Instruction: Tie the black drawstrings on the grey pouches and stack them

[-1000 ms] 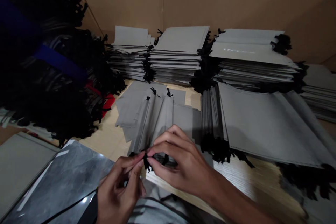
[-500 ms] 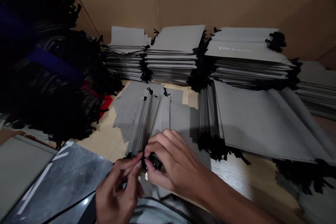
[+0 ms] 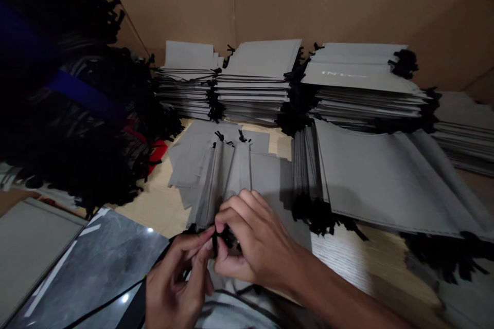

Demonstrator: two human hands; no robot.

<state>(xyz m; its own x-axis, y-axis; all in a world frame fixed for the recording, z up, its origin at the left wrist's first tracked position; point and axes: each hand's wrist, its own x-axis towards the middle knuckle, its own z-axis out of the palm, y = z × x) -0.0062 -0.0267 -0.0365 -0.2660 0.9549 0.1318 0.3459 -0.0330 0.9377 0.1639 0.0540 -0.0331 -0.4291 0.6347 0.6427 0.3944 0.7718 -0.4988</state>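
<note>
Several grey fabric pouches (image 3: 208, 185) with black drawstrings stand bunched on the table in front of me. At their near end, my left hand (image 3: 181, 272) and my right hand (image 3: 250, 236) meet, fingertips almost touching. Between them is a short black drawstring end (image 3: 215, 244). Both hands are closed in a pinch on this cord. My right hand comes across from the right, its back hiding part of the pouches behind it. Black knotted cord tips (image 3: 219, 136) stick up at the pouches' far end. Exactly how the cord runs under the fingers is hidden.
Stacks of grey pouches (image 3: 252, 90) line the cardboard wall (image 3: 270, 0). A bent bundle of pouches (image 3: 386, 180) lies to the right. On the left rises a heap of black cords (image 3: 96, 164) with a blue strap (image 3: 81, 92). A dark marbled panel (image 3: 111, 257) lies front left.
My left hand has shifted slightly to the right, along with the cord end. My right hand keeps nearly the same place, and both still pinch. The view has moved a little.
</note>
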